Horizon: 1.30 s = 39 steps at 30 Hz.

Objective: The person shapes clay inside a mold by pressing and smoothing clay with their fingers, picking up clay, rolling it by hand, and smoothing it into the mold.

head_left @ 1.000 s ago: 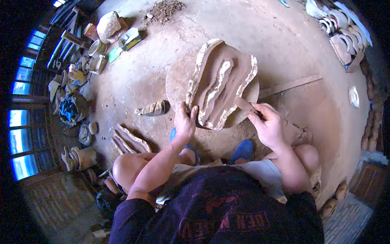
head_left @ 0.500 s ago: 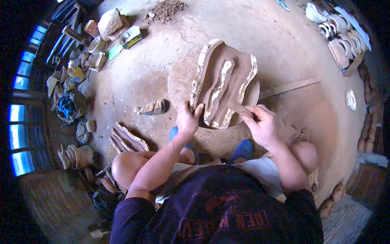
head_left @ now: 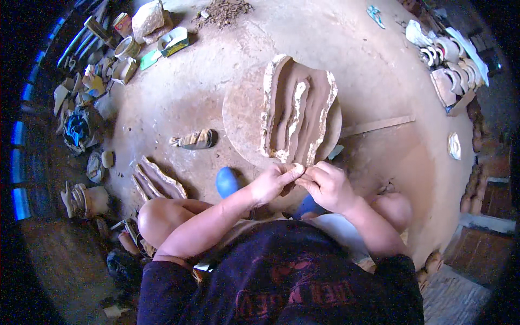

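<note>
A plaster mould (head_left: 267, 103) with pale chipped edges and brown clay in its long channels rests on a round board (head_left: 241, 116). At its near end my two hands meet. My left hand (head_left: 271, 184) is closed, its thumb and fingers pinched against the right fingertips. My right hand (head_left: 331, 187) is closed too, its fingers curled around what appears to be the flat brown strip tool, mostly hidden now. What lies between the fingertips is too covered to make out.
A second clay-lined mould (head_left: 160, 181) and a rolled striped cloth (head_left: 194, 140) lie at left. A wooden strip (head_left: 377, 125) is right of the board. Curved pieces (head_left: 457, 76) are stacked far right; a stone (head_left: 147, 21) and a box (head_left: 174, 42) stand far left.
My left hand has let go of the mould's near left edge and moved right. My right hand has drawn the flat tool back from the mould, and both hands now meet.
</note>
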Each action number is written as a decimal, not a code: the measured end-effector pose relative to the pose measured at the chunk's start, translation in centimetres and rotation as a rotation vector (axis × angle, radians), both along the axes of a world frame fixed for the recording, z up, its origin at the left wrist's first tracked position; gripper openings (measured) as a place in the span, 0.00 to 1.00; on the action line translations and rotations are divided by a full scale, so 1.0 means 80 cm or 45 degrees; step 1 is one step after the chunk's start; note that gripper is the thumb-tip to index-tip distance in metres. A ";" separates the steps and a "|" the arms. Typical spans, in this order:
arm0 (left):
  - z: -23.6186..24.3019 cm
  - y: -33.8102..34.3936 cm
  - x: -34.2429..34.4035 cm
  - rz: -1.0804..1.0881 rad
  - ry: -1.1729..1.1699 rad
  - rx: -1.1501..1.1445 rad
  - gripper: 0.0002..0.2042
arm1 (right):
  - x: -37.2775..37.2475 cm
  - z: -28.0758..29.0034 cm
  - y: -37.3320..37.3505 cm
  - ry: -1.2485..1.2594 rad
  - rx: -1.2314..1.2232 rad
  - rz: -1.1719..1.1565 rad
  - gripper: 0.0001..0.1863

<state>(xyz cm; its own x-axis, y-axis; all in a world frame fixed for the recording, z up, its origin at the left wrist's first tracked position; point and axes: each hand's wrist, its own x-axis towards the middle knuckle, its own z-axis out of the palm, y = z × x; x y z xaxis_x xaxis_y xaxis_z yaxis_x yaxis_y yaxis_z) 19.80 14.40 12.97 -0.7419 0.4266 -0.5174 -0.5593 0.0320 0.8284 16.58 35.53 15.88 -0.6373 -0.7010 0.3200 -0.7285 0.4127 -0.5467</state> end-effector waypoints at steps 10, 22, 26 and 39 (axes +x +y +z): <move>-0.045 -0.008 -0.024 0.917 0.566 -0.232 0.19 | -0.033 -0.021 -0.008 -0.993 -0.464 -0.649 0.08; -0.171 -0.097 -0.077 0.870 1.132 -1.219 0.13 | -0.044 0.021 -0.036 -1.069 -0.421 -0.416 0.13; -0.105 -0.127 -0.113 1.113 0.900 -0.781 0.16 | -0.073 0.021 -0.050 -0.383 -0.117 -0.177 0.13; -0.146 -0.106 -0.063 1.371 0.736 -1.019 0.20 | -0.222 -0.042 -0.143 -0.003 0.221 0.176 0.13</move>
